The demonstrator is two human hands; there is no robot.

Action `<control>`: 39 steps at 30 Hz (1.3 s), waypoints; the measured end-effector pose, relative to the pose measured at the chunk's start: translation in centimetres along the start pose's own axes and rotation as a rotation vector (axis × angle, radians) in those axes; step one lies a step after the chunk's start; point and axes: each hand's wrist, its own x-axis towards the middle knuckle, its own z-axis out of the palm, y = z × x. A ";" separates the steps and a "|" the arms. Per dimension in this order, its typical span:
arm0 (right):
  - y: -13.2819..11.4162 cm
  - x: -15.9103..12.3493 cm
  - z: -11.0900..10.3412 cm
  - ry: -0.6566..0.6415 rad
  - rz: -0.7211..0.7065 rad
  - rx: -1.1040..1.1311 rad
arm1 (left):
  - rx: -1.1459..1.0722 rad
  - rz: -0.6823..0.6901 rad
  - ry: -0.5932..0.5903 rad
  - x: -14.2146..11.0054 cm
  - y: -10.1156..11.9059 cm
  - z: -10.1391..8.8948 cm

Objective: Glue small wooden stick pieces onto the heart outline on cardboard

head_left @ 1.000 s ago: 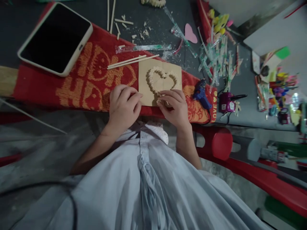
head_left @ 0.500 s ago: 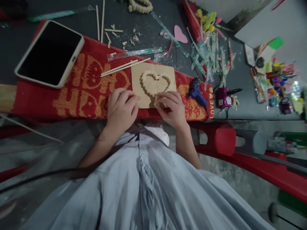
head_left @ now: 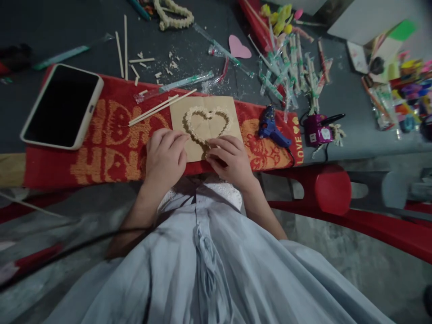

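A heart-shaped outline point(head_left: 189, 122) built from small cream pieces lies on a square of brown card point(head_left: 178, 108). My right hand point(head_left: 230, 161) is closed at the heart's lower tip, with thumb and fingers pinched against it and partly covering it. At the card's left edge, my left hand point(head_left: 166, 157) has its fingers curled and pressed together; whatever they may hold is too small to make out. Two thin pale sticks point(head_left: 158, 109) lie across the card's upper left corner, beyond my left hand.
Beneath the card is a red towel point(head_left: 135, 168). A phone point(head_left: 62, 105) lies left; a blue glue gun point(head_left: 272, 129) and purple device point(head_left: 317, 130) lie right. Behind are stick scraps point(head_left: 141, 60), a pink paper heart point(head_left: 239, 47), wrapped sticks point(head_left: 293, 63) and another heart frame point(head_left: 173, 20).
The camera view has shifted and turned slightly. Both hands keep nearly the same pose at the card, with the right fingers still at the heart's lower tip.
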 end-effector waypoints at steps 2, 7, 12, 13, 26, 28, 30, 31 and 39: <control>0.0 -0.2 0.1 0.006 -0.007 -0.015 | 0.012 -0.006 -0.024 0.4 0.1 0.0; 0.3 -0.5 0.4 0.041 -0.030 -0.023 | 0.037 -0.002 -0.061 1.2 0.3 -0.1; 0.4 -0.4 0.4 0.077 -0.047 0.033 | 0.070 -0.022 -0.093 1.5 0.3 -0.1; 0.4 -0.4 0.4 0.088 -0.055 0.044 | 0.075 -0.023 -0.100 1.5 0.3 -0.1; 0.9 -0.5 -0.2 0.084 -0.070 0.176 | 0.099 -0.059 -0.114 1.8 0.5 0.0; 0.9 -0.5 -0.3 0.070 -0.069 0.206 | 0.104 -0.051 -0.107 1.7 0.1 0.2; 1.0 -0.4 -0.5 0.055 -0.070 0.209 | 0.110 -0.028 -0.105 1.6 -0.4 0.3; 1.0 -0.3 -0.6 0.053 -0.070 0.203 | 0.111 -0.013 -0.108 1.5 -0.6 0.4; 1.0 0.4 -1.2 0.027 -0.078 0.152 | 0.125 -0.080 -0.173 2.1 0.8 -0.4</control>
